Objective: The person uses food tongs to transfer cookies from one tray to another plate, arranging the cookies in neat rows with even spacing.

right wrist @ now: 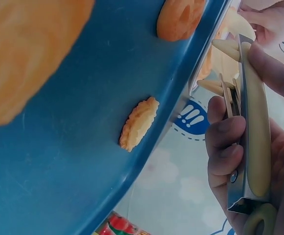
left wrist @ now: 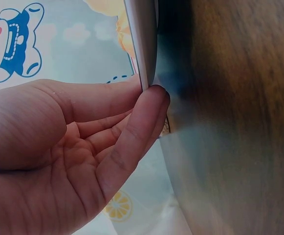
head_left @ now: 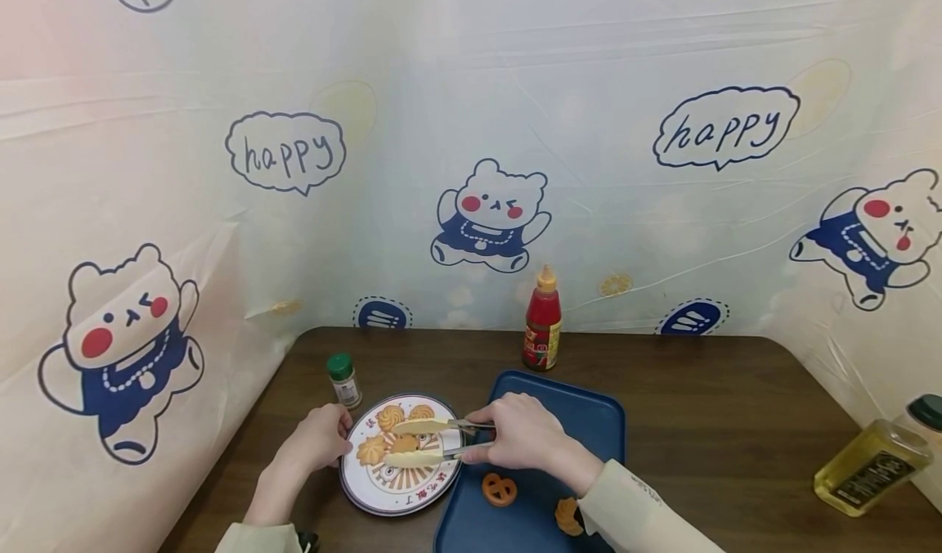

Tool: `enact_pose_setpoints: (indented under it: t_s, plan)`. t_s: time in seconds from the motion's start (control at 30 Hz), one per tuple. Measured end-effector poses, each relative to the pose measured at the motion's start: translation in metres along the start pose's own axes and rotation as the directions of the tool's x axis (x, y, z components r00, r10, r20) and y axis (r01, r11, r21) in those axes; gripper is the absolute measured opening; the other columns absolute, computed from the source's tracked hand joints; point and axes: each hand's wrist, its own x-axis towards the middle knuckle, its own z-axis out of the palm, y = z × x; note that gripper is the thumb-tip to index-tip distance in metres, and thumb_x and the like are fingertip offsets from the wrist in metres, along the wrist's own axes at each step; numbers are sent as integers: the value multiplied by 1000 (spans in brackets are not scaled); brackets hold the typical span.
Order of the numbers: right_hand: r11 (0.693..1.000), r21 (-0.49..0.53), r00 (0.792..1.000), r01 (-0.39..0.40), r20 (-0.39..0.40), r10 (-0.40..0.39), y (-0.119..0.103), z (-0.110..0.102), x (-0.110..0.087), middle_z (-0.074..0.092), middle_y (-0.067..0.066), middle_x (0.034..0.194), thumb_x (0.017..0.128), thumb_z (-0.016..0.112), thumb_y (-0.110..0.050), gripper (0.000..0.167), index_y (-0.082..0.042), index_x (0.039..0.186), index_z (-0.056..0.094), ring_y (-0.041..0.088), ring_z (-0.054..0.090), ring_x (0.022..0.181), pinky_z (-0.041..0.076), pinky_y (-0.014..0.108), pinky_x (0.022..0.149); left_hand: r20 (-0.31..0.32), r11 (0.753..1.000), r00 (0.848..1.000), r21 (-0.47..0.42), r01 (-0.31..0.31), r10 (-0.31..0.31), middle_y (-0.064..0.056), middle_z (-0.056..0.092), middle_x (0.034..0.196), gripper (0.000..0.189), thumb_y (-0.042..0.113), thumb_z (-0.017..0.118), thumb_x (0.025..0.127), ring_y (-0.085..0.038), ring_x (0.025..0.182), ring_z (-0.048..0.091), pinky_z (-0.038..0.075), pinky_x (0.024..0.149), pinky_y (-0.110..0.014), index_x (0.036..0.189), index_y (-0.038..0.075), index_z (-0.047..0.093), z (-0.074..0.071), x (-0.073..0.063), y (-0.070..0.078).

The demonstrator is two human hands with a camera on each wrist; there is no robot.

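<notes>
- Your right hand [head_left: 522, 430] grips cream-tipped silver metal tongs [head_left: 428, 458]; their long axis runs sideways, the parted tips pointing left over the round white patterned plate [head_left: 364, 486].
- Your right forearm slants across the blue rectangular tray [head_left: 589, 414].
- Your left hand [head_left: 320, 438] pinches the plate's left rim between thumb and fingers.

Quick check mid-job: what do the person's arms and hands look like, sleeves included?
The left hand and right hand wear no gloves. The left sleeve and right sleeve are pale cream. A small dark marking, unreadable, runs along the right one. Something dark shows beside the left cuff, too cut off to identify.
</notes>
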Motion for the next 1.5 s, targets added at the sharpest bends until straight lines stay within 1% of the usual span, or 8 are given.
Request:
enact_pose_setpoints:
  t_s: [0.27,0.53,0.87,0.97,1.2,1.27,1.5]
  plan:
    - [1000,-1,1000,-10,1,10,-2,1,0,37,-9,46,80,76,-57,55,-24,124,72,11,37,39,22,22,40,0,1000,1000,-1,-3,3,-12,56,81,25,-6,74,82,-21,67,57,57,60,-33,102,-7,59,-1,-1,-1]
    - [1000,8,1000,-1,-8,1,-2,0,-2,37,-10,46,80,76,-56,55,-24,124,72,10,35,39,22,22,40,1,1000,1000,-1,1,-1,-12,56,81,25,-6,74,82,-22,67,57,57,60,-33,102,-7,58,-1,0,-1]
    - [999,42,999,-11,-32,13,2,-10,-12,40,-11,48,79,77,-56,56,-21,123,73,9,37,42,23,23,43,-1,1000,1000,2,1,-1,-12,56,81,25,-6,74,82,-21,67,57,57,59,-33,101,-6,58,-1,0,-1]
    - [998,60,999,-20,-36,23,5,-15,-17,41,-10,50,80,76,-56,56,-20,123,73,9,37,42,23,23,43,-2,1000,1000,4,1,-1,-12,56,81,25,-6,74,82,-21,67,57,57,60,-33,101,-6,58,-1,0,-1]
    - [994,97,997,-41,-57,47,20,-28,-31,48,-11,54,79,75,-59,61,-18,124,72,8,43,45,28,23,44,-4,1000,1000,6,2,-2,-12,56,81,26,-5,75,82,-21,68,57,57,61,-33,102,-6,58,0,-1,0]
    - [993,102,996,-52,-72,60,24,-32,-36,47,-10,54,79,75,-60,62,-18,125,71,9,43,44,27,23,43,-5,1000,1000,5,4,-4,-12,56,82,26,-6,74,82,-21,68,57,57,61,-33,103,-7,58,-1,-1,0]
    - [989,107,987,-104,-112,115,42,-38,-55,45,-9,50,79,73,-63,66,-16,126,71,11,43,42,33,24,42,-3,1000,1000,0,7,-7,-12,55,82,25,-6,74,83,-22,69,57,57,60,-33,103,-7,59,0,-1,0]
